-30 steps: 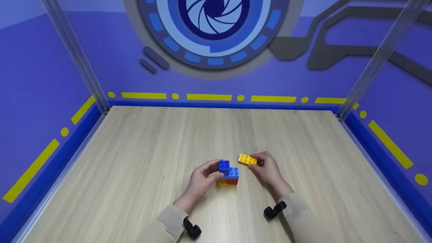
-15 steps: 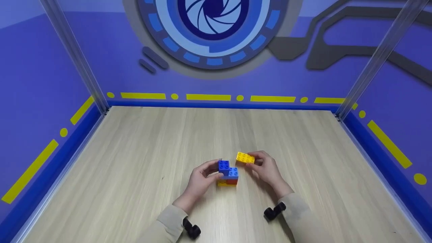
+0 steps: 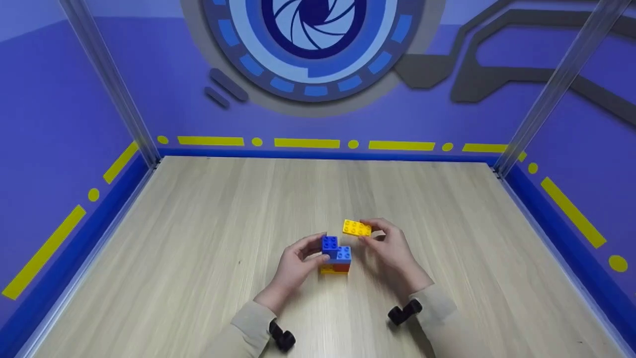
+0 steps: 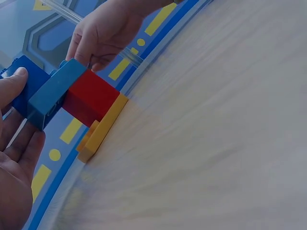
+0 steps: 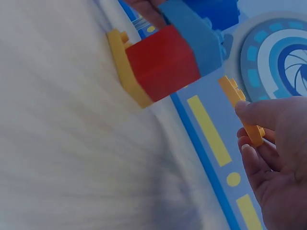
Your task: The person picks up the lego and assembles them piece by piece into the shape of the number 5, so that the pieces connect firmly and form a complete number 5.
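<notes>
A small stack of toy building bricks stands on the table: a flat yellow brick [image 4: 103, 128] at the bottom, a red brick [image 5: 163, 63] over it, then a light blue brick [image 3: 343, 253], with a dark blue brick [image 3: 329, 243] on top at the left. My left hand [image 3: 294, 268] grips the dark blue brick between thumb and fingers. My right hand [image 3: 393, 247] pinches a second flat yellow brick [image 3: 357, 228] at its right end, studs upward. This brick is raised above the table, just behind and to the right of the stack.
The wooden table [image 3: 238, 209] spreads around both hands. Blue panels with yellow dashes [image 3: 307, 143] close it off at the back and both sides, with clear posts [image 3: 551, 89] at the rear corners. A black wrist mount [image 3: 405, 313] sits on each sleeve.
My right hand has carried the yellow brick a little to the left and upward, closer to the stack. The left hand and the stack stay in place.
</notes>
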The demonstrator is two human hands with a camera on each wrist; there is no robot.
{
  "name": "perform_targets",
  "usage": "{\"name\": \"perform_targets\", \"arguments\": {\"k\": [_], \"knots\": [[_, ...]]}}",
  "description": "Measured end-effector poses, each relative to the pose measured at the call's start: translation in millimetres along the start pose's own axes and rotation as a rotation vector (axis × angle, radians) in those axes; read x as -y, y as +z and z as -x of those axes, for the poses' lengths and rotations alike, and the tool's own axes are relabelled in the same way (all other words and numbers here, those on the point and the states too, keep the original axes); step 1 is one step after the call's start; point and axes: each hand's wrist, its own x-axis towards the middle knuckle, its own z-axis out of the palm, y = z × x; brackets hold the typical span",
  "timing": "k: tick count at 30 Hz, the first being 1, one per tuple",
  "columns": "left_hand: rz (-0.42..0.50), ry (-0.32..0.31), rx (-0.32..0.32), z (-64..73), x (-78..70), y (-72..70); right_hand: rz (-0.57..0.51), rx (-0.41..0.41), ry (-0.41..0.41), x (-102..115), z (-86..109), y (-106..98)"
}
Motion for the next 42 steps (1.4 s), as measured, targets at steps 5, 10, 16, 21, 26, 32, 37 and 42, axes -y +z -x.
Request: {"name": "perform_targets", "arguments": {"k": [5, 10, 16, 21, 26, 32, 37, 42], "knots": [[-0.015, 0.011, 0.005, -0.2, -1.9, 0.1, 0.005, 0.005, -0.001, 13, 4.4, -2], [-0.019, 0.031, 0.011, -0.7, -3.2, -0.1, -0.01, 0.004, -0.042, 24, 9.3, -3], [-0.025, 0.035, 0.01, -0.5, -4.4, 0.3, -0.021, 0.02, -0.155, 34, 15.1, -2], [-0.026, 0.041, 0.0, -0.3, -5.5, 1.2, -0.034, 0.045, -0.255, 39, 20.1, 0], [-0.042, 0.041, -0.002, 0.3, -6.7, 1.9, -0.016, 0.089, -0.349, 40, 23.6, 3], [-0.04, 0.03, -0.01, 0.9, -6.4, 1.9, 0.028, 0.117, -0.376, 40, 26.5, 5], [-0.037, 0.032, -0.01, 0.7, -6.3, 1.8, 0.046, 0.13, -0.369, 41, 27.5, 6], [-0.035, 0.039, -0.008, 0.4, -6.3, 1.9, 0.067, 0.142, -0.358, 42, 28.6, 6]]}}
